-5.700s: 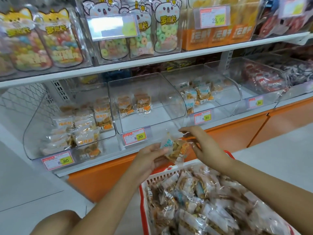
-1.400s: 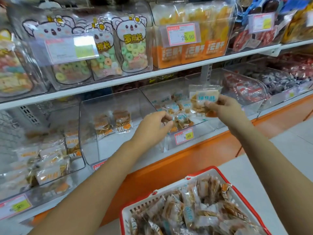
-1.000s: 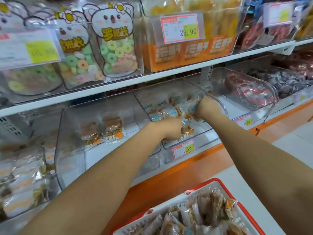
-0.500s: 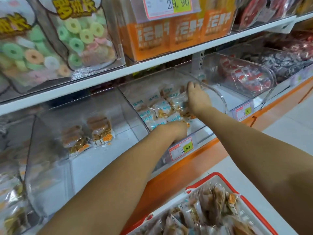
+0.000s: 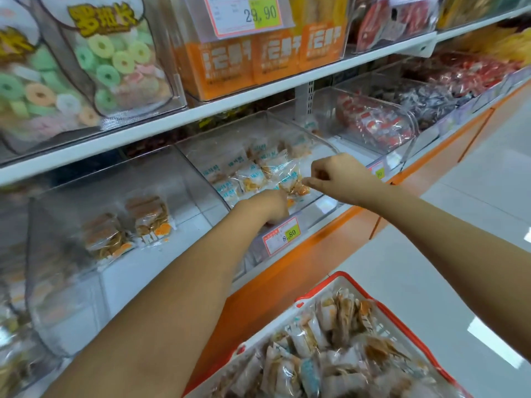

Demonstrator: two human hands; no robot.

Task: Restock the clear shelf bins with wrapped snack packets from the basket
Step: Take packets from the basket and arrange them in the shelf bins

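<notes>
At the lower shelf, both hands are at the middle clear bin [image 5: 227,139]. Left hand [image 5: 265,206] sits at the bin's front lip, back of the hand toward the camera, fingers tucked under and out of sight; cannot tell whether it grips anything. Right hand [image 5: 340,176] has its fingers curled, with thumb and forefinger closed on what looks like the wrapper edge of the front packet [image 5: 294,186]. Motion blur makes that contact soft. The packet lies at the front of a pile of blue-print packets [image 5: 253,176] inside the bin, print too small to read. Basket [image 5: 343,276], red rim, sits low right below the shelf, cut off by the frame edge, full of wrapped snack packets [image 5: 316,354], all blurred. Price tag [image 5: 283,235] on the bin front reads 8.80, just under the left hand. Neighbouring tag [image 5: 378,172] is mostly hidden behind the right wrist. Upper tag [image 5: 253,12] reads 29.90, top cropped. Orange boxes [image 5: 258,58] carry white characters, illegible. Ring-candy bags [image 5: 115,64] show yellow characters, partly cut off. Left bin [image 5: 71,191] holds two orange-label packets [image 5: 129,225], smeared.
</notes>
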